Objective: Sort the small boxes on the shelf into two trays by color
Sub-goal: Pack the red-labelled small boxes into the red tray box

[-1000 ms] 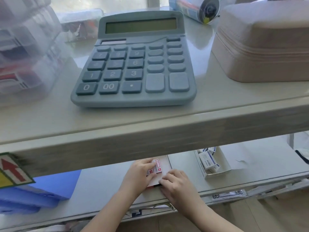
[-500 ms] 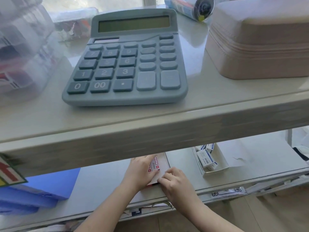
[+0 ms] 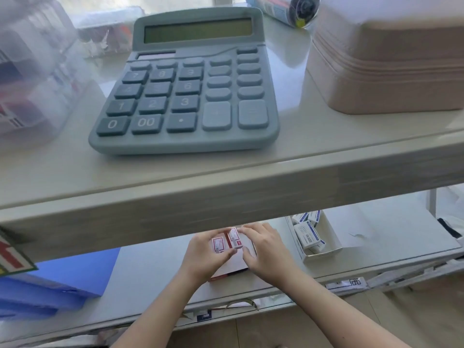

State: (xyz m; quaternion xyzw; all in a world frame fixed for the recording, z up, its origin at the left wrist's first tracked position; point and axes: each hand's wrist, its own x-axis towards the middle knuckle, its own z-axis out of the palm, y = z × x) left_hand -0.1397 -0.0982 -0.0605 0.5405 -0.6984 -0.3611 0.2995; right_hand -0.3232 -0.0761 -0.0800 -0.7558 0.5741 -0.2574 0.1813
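On the lower shelf, my left hand [image 3: 204,256] holds a small red-and-white box [image 3: 218,245]. A second red-and-white box [image 3: 234,238] is pinched between my left thumb and the fingers of my right hand [image 3: 266,249]. Both hands hover over a white tray [image 3: 229,268] with a red front edge, mostly hidden beneath them. To the right stands another white tray [image 3: 334,243] holding several blue-and-white boxes [image 3: 308,233]. The upper shelf's edge hides the back of the lower shelf.
A grey-blue calculator [image 3: 187,86] and a beige zipped case [image 3: 386,59] sit on the upper shelf, with clear plastic bins [image 3: 32,66] at the left. Blue folders [image 3: 62,282] lie on the lower shelf at the left.
My right hand has lifted off the tray's front edge and moved up to the boxes. Two red-and-white boxes now show between my hands instead of one.
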